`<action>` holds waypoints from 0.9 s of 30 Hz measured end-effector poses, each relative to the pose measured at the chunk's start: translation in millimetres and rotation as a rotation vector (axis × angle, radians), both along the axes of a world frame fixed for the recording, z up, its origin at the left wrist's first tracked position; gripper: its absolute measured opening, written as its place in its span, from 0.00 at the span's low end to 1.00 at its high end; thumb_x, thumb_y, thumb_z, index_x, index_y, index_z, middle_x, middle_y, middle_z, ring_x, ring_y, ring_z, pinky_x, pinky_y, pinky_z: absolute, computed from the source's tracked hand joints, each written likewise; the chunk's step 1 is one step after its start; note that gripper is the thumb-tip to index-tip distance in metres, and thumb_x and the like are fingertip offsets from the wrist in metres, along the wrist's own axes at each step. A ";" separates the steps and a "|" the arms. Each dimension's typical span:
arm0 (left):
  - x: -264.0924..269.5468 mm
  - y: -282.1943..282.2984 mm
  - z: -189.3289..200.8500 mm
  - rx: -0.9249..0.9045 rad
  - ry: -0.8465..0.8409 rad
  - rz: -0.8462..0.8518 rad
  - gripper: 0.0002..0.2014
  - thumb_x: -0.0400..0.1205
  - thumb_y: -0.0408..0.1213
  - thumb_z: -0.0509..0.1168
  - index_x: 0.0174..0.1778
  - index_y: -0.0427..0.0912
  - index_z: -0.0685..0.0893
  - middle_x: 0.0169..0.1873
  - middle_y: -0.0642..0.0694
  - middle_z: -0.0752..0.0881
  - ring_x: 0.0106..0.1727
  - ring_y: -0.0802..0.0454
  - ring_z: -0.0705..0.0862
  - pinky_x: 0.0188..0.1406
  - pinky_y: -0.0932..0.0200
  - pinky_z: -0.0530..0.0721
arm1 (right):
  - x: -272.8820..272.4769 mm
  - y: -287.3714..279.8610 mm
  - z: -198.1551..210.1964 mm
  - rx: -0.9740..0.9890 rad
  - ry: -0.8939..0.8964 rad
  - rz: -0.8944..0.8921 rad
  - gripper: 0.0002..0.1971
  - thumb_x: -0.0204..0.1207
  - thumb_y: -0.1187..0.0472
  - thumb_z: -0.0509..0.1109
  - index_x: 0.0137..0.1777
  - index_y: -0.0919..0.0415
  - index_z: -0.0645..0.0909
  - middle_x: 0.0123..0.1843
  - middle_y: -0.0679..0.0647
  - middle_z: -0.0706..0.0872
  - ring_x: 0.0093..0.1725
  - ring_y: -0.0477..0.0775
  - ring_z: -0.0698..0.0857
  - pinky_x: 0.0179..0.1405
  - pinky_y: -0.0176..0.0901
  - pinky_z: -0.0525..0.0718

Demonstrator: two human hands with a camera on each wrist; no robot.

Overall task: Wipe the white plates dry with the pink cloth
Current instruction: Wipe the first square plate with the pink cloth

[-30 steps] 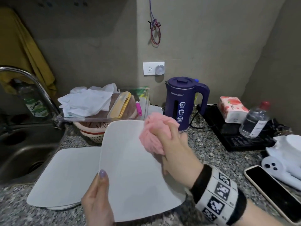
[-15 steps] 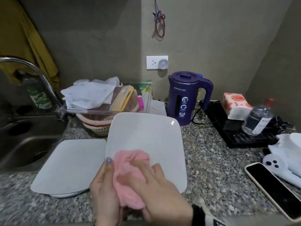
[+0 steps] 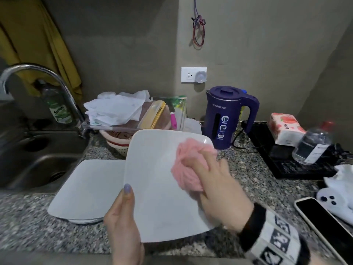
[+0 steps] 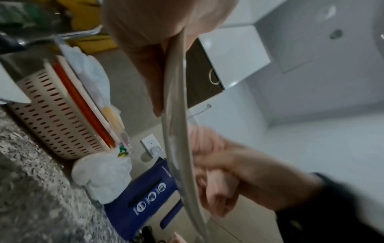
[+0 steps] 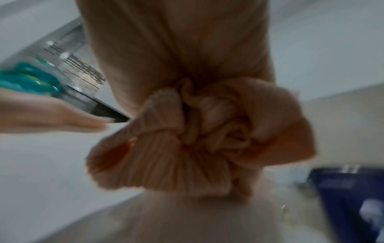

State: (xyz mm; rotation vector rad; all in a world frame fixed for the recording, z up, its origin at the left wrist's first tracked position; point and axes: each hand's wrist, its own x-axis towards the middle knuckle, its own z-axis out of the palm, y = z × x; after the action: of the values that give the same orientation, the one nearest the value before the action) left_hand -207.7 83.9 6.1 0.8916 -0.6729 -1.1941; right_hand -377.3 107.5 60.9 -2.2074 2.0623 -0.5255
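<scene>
Your left hand [image 3: 122, 222] grips the tilted white plate [image 3: 160, 188] at its left edge, while your right hand [image 3: 219, 190] presses the bunched pink cloth [image 3: 188, 165] on it.

The white plate [image 3: 162, 188] looked glazed and smooth, with a small glossy highlight at its far corner. The pink cloth [image 3: 188, 167] was soft, matt, finely ribbed fabric, bunched into folds. The tabletop [image 3: 248, 180] was speckled grey stone, grainy in pattern with a dull sheen. The faucet [image 3: 44, 77] was shiny chromed metal, the sink [image 3: 28, 165] brushed, duller metal. The kettle [image 3: 223, 119] had a smooth, satin purple plastic body. The basket [image 4: 54, 118] was matt, perforated cream plastic. The phone [image 3: 328, 228] showed a glossy black screen.
</scene>
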 end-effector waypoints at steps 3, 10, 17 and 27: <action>-0.8 -4.9 -5.1 -0.009 -0.022 0.019 0.13 0.81 0.43 0.65 0.40 0.42 0.92 0.39 0.47 0.93 0.42 0.51 0.89 0.40 0.62 0.89 | 49.2 23.8 -18.5 0.137 -0.110 0.324 0.34 0.71 0.61 0.59 0.74 0.32 0.56 0.77 0.42 0.50 0.66 0.57 0.62 0.49 0.53 0.78; 9.2 -2.9 -1.8 -0.060 -0.017 0.070 0.11 0.84 0.42 0.63 0.52 0.43 0.89 0.47 0.51 0.93 0.49 0.52 0.91 0.47 0.56 0.90 | -19.9 28.7 -48.4 0.110 -0.028 0.114 0.38 0.70 0.68 0.60 0.74 0.33 0.56 0.78 0.41 0.56 0.60 0.49 0.64 0.48 0.41 0.79; 3.1 -13.3 -3.3 -0.097 -0.054 0.083 0.12 0.78 0.47 0.66 0.45 0.49 0.94 0.51 0.48 0.92 0.60 0.45 0.87 0.64 0.46 0.84 | 28.5 34.9 -40.4 0.195 -0.126 0.459 0.33 0.68 0.58 0.55 0.73 0.32 0.57 0.81 0.41 0.53 0.64 0.56 0.67 0.54 0.54 0.78; -5.9 -10.4 5.3 -0.267 -0.200 0.021 0.17 0.82 0.43 0.61 0.29 0.48 0.87 0.26 0.59 0.82 0.34 0.60 0.77 0.34 0.67 0.75 | 33.5 -5.7 -3.3 -0.107 -0.149 0.281 0.34 0.72 0.64 0.64 0.74 0.36 0.59 0.77 0.46 0.57 0.60 0.52 0.67 0.33 0.38 0.73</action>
State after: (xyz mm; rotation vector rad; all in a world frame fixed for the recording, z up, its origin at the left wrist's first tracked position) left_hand -213.7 73.5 11.4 0.7957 -0.9586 -0.9757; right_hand -343.8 101.8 57.6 -2.3811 1.6533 -0.7588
